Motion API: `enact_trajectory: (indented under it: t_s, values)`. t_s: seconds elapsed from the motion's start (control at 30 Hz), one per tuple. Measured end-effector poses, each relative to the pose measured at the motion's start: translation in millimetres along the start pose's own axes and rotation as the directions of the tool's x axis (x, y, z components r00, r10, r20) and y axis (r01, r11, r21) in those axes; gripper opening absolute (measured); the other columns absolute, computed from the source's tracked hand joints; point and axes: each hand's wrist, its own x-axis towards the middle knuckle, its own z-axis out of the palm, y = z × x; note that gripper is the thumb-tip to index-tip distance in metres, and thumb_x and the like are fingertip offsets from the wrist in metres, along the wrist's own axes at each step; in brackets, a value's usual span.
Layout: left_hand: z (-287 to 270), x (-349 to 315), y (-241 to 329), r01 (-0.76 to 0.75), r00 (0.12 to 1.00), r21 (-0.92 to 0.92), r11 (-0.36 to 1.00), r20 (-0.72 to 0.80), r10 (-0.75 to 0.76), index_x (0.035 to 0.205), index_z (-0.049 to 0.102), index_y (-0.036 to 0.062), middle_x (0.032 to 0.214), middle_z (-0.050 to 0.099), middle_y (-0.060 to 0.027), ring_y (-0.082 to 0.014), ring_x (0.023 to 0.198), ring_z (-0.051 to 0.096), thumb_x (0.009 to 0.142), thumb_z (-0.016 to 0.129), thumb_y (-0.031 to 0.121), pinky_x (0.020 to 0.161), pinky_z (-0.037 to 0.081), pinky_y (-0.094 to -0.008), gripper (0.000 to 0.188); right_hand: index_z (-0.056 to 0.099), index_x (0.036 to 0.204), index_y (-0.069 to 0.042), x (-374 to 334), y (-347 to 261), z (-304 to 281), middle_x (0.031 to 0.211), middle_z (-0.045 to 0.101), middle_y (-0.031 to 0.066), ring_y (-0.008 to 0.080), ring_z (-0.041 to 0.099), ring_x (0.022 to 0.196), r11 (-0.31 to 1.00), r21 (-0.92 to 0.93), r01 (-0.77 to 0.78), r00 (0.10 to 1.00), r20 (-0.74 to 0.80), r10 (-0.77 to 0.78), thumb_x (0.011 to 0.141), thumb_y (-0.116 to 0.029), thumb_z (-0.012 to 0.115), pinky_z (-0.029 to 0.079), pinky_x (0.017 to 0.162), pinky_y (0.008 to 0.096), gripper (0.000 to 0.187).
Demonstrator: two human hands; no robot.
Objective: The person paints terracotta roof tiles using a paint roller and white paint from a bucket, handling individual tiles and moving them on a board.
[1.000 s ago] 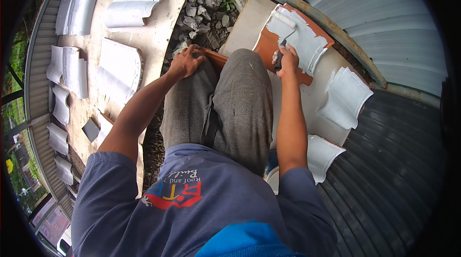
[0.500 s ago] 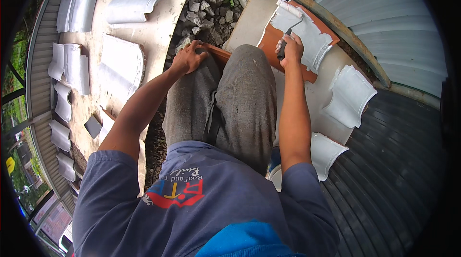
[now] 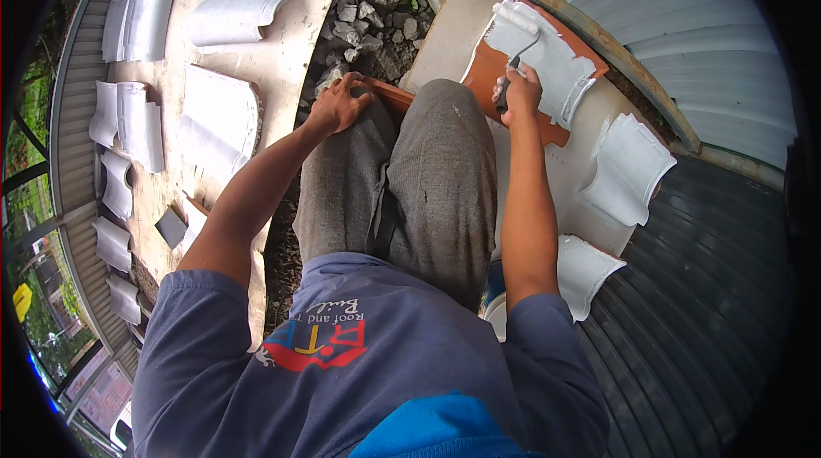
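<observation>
A small paint roller point(image 3: 516, 17) with a white-coated sleeve lies against a terracotta roof tile point(image 3: 489, 63). My right hand point(image 3: 520, 92) is closed round its dark handle. White paint covers much of that tile's upper face, while bare orange shows along its left side, top edge and lower corner. My left hand point(image 3: 344, 104) rests on my left knee, fingers apart and bent over it, holding nothing. Just beside those fingers, the orange edge of another terracotta piece point(image 3: 386, 94) shows between my knees; most of it is hidden.
White-coated tiles point(image 3: 629, 169) lie to the right, with a partly hidden paint bucket point(image 3: 495, 315) by my right elbow. More white tiles point(image 3: 221, 112) sit on a plywood sheet point(image 3: 295, 9) at left. Broken rocks point(image 3: 368, 17) lie ahead; corrugated metal point(image 3: 684, 287) spans the right.
The roller has shifted slightly down and left across the painted tile, still in my right hand. My left hand stays on the knee.
</observation>
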Motion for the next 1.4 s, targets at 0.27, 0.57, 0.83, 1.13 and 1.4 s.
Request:
enact_trajectory:
  t_s: [0.27,0.57,0.83,1.13,1.4]
  values:
    - [-5,-3,8,0.013,1.000,0.015,1.000,0.017,-0.013,0.143,0.046,0.0176,0.146,0.057,-0.0081,-0.0346,0.137,0.051,0.091,0.058,0.052,0.115,0.040,-0.0442,0.064,0.049,0.129,-0.006,-74,4,-50,0.077,0.053,0.0061,0.0147,0.051,0.054,0.965,-0.084,-0.247,0.962,0.094,0.255,0.099,-0.009,0.055,0.042,0.045,0.0302,0.031]
    - [0,2,4,-0.019,1.000,0.005,1.000,0.015,0.019,0.141,0.049,0.0187,0.145,0.058,-0.0053,-0.0329,0.138,0.051,0.091,0.059,0.052,0.115,0.040,-0.0437,0.061,0.048,0.127,-0.008,-23,-10,-10,0.079,0.053,0.0062,0.0153,0.052,0.057,0.983,0.003,-0.182,0.983,0.028,0.182,0.099,-0.009,0.056,0.044,0.049,0.0307,0.029]
    - [0,1,6,0.011,1.000,0.011,1.000,-0.009,-0.011,0.141,0.048,0.0183,0.144,0.058,-0.0087,-0.0340,0.137,0.051,0.091,0.059,0.052,0.115,0.040,-0.0437,0.061,0.051,0.130,-0.004,-57,8,-35,0.079,0.054,0.0068,0.0160,0.051,0.053,0.964,-0.147,-0.221,0.973,0.042,0.229,0.099,-0.010,0.055,0.043,0.045,0.0328,0.031]
    - [2,2,4,0.016,1.000,-0.009,1.000,-0.011,-0.017,0.140,0.051,0.0187,0.143,0.058,-0.0089,-0.0337,0.136,0.052,0.091,0.058,0.051,0.116,0.039,-0.0433,0.060,0.046,0.131,-0.008,-25,-5,-29,0.080,0.055,0.0066,0.0154,0.052,0.056,0.975,-0.096,-0.200,0.975,0.081,0.207,0.100,-0.010,0.056,0.043,0.046,0.0314,0.033]
    - [0,1,-2,-0.023,1.000,-0.021,1.000,-0.010,0.023,0.145,0.047,0.0218,0.144,0.055,-0.0167,-0.0381,0.134,0.054,0.090,0.057,0.055,0.113,0.043,-0.0470,0.065,0.051,0.133,-0.008,-119,-1,-70,0.081,0.054,0.0060,0.0148,0.052,0.055,0.961,-0.135,-0.243,0.961,0.100,0.257,0.100,-0.011,0.054,0.042,0.044,0.0309,0.033]
